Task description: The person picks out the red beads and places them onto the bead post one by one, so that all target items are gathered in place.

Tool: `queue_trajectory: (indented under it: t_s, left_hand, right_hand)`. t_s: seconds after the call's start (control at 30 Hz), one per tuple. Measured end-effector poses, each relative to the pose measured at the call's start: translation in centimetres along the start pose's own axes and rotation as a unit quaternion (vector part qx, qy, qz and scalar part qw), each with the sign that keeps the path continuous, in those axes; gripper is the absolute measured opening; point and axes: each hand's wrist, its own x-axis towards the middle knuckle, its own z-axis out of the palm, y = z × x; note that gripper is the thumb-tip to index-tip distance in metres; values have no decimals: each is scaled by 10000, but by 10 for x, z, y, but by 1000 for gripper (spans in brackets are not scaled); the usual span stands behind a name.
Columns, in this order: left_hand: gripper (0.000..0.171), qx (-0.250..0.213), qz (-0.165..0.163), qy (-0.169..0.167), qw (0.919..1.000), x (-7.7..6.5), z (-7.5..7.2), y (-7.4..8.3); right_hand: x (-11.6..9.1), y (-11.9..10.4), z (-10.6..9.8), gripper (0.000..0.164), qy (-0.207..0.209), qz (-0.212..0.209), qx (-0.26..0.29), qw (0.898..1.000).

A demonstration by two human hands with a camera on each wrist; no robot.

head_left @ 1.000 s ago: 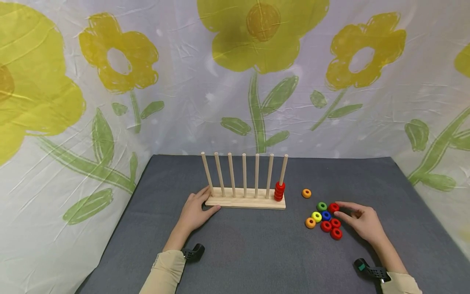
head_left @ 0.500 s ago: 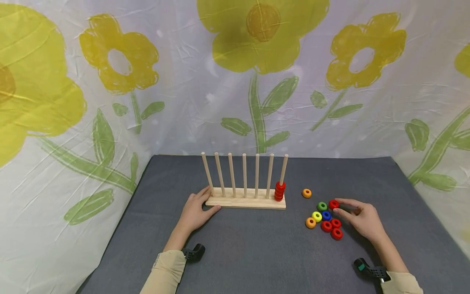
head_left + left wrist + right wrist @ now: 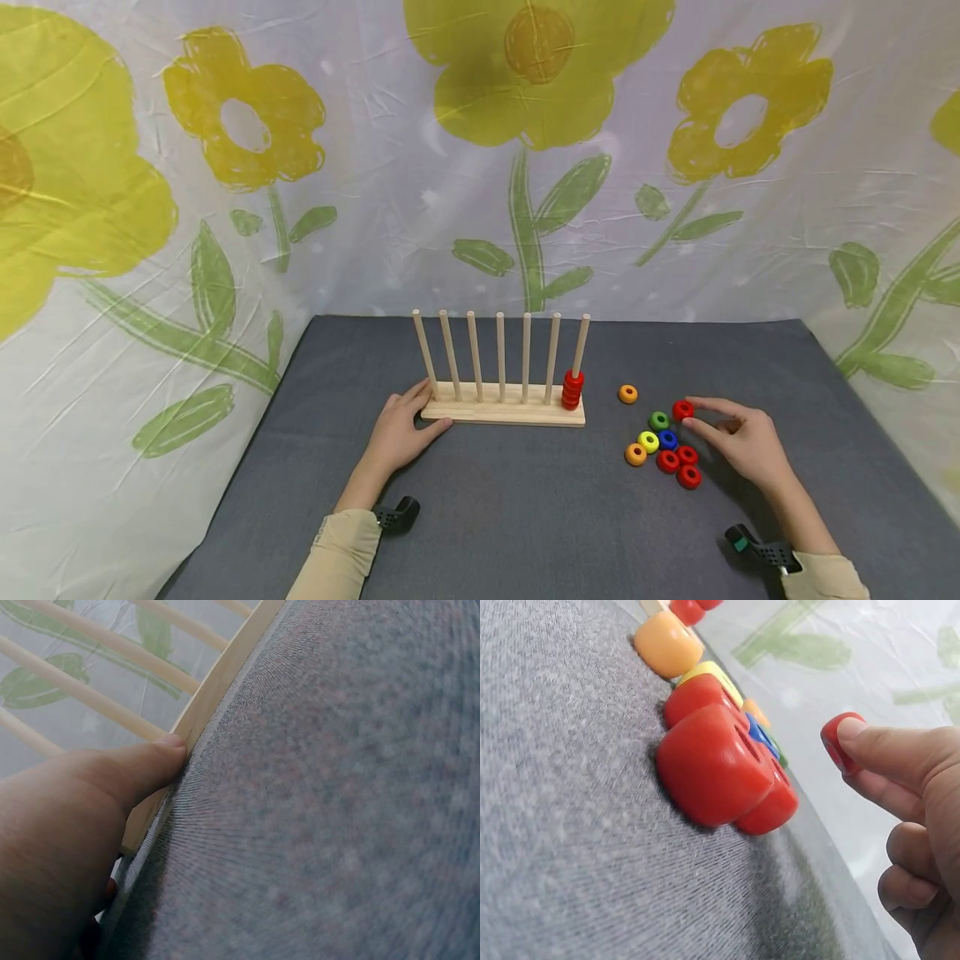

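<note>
My right hand (image 3: 742,442) pinches a red bead (image 3: 682,410) between thumb and fingertips. In the right wrist view this bead (image 3: 841,742) is up off the cloth, apart from the others. My left hand (image 3: 399,429) grips the left end of a wooden peg stand (image 3: 502,408), thumb along the front edge of its base and fingers around the end. The left wrist view shows the thumb (image 3: 161,761) against the base; the other fingers are mostly hidden. A stack of red beads (image 3: 572,390) sits on the stand's rightmost peg; the other pegs are bare.
Beside my right hand lie loose beads: green (image 3: 659,421), yellow (image 3: 648,442), blue (image 3: 667,439), orange (image 3: 635,454) and several red (image 3: 689,477). Another orange bead (image 3: 627,394) lies farther back. A flower-printed cloth (image 3: 360,250) hangs behind the grey table (image 3: 525,517).
My right hand has raised the red bead from beside the pile, slightly up and away from it. My left hand and the peg stand have stayed in place.
</note>
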Motion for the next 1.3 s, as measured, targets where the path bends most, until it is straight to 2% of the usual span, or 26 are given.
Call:
queue_trajectory:
  t_s: [0.27, 0.67, 0.97, 1.3]
  left_hand:
    - [84, 28, 21, 19, 10000, 0, 0, 0]
    - [84, -10, 16, 23, 10000, 0, 0, 1]
    - [83, -5, 4, 30, 10000, -1, 0, 0]
    - [84, -6, -35, -40, 10000, 0, -1, 1]
  right_hand:
    - [2, -6, 0, 36, -4, 27, -152, 9999]
    - [12, -14, 2, 34, 54, -270, 1, 9996]
    - [17, -23, 2, 35, 115, -261, 75, 9996]
    - [21, -32, 3, 33, 332, -326, -7, 9989]
